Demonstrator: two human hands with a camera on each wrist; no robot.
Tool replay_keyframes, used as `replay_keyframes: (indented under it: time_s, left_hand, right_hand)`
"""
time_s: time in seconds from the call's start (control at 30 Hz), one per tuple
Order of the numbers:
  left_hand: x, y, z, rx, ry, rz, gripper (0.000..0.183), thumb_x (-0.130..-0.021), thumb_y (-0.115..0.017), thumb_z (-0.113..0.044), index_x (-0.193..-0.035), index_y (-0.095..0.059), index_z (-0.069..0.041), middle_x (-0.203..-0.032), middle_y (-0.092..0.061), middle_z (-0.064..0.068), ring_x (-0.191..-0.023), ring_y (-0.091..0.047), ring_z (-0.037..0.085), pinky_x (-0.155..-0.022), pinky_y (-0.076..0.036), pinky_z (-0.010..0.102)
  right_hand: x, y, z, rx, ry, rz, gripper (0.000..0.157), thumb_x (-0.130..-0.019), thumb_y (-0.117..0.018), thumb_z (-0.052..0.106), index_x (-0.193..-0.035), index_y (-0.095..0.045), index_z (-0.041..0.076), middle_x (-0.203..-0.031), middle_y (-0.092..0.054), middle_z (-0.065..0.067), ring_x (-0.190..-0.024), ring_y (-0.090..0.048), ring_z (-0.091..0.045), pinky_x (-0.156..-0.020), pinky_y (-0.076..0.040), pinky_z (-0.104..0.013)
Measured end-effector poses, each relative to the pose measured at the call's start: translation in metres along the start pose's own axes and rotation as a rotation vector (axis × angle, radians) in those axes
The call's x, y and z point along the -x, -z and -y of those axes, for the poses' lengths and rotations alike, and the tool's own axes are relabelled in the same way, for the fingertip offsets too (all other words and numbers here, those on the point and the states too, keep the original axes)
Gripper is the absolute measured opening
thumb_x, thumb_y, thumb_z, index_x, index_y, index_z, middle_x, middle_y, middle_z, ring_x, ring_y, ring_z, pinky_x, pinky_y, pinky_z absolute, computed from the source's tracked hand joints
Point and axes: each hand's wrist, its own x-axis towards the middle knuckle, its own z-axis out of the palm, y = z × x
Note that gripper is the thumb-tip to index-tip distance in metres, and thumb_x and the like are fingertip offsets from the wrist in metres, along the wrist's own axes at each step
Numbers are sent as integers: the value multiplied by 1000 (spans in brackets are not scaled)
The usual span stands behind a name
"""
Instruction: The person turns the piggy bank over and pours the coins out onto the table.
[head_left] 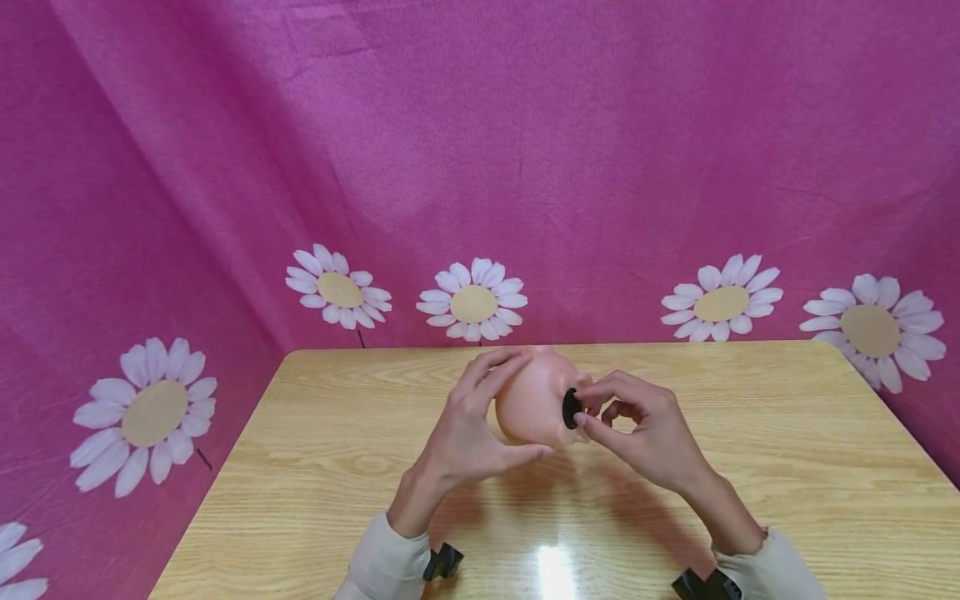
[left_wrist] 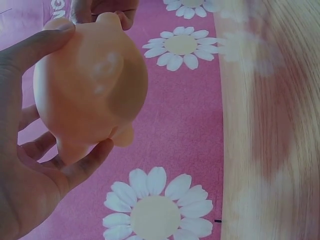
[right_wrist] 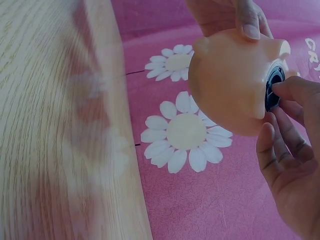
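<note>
A round pink piggy bank (head_left: 531, 404) is held above the table, tipped on its side so its underside faces right. My left hand (head_left: 472, 429) grips its body, thumb on the near side and fingers over the far side. Stubby feet stick out around the underside in the right wrist view. There a round black plug (right_wrist: 274, 89) sits at the opening, and my right hand (head_left: 645, 429) pinches it between thumb and fingers. From the left wrist view, the smooth body of the piggy bank (left_wrist: 92, 85) hides the plug.
Below the hands lies a light wooden table (head_left: 337, 467), with a bright glare near its front. A magenta cloth (head_left: 525, 150) printed with white daisies hangs behind it and along the left side. Black wrist mounts (head_left: 444, 561) sit at both sleeve cuffs.
</note>
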Motion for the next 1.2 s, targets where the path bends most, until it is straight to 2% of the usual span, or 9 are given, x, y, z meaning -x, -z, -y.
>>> replay_keyframes:
  time_s: [0.3,0.67,0.8,0.9,1.03,1.2]
  left_hand:
    - [0,-1,-2,-16,-7,8,105,-66,-104,-26,-157,-54,-16,-156,-53,7,-145,-53,25,-113,-58,43]
    - [1,-1,-4,-14,26,18,104,-66,-104,-28,-156,-55,-18,-155,-54,6,-143,-55,25,-110,-59,43]
    - [1,-1,-4,-5,27,26,103,-66,-104,-27,-156,-55,-18,-156,-53,6,-144,-54,24,-111,-59,42]
    - [2,-1,-4,2,26,33,102,-67,-104,-27,-156,-55,-18,-156,-53,6,-144,-53,24,-111,-59,42]
    - [2,-1,-4,5,27,34,102,-67,-104,-26,-156,-55,-18,-156,-53,5,-144,-53,24,-111,-59,41]
    - [2,-2,-4,1,25,27,102,-68,-103,-26,-157,-54,-18,-156,-54,6,-143,-53,24,-110,-60,41]
  right_hand:
    - [0,-2,2,52,12,-3,34,-83,-84,-12,-103,-80,15,-89,-74,3,-76,-65,-4,-62,-57,-18]
    - [1,-3,0,71,23,18,36,-85,-80,-13,-104,-81,17,-92,-72,8,-76,-64,-4,-65,-58,-17]
    - [1,-2,-1,54,33,30,21,-92,-80,-1,-102,-80,18,-93,-73,0,-76,-63,-4,-65,-57,-17]
    - [1,-1,-1,62,36,40,21,-92,-81,0,-101,-80,19,-94,-73,0,-76,-62,-3,-65,-57,-17]
    - [1,-1,1,94,16,42,35,-84,-83,-10,-102,-80,20,-95,-72,7,-76,-62,-3,-64,-57,-17]
    - [2,-1,-1,91,8,32,33,-84,-84,-8,-104,-80,19,-90,-71,10,-75,-64,-3,-64,-58,-18]
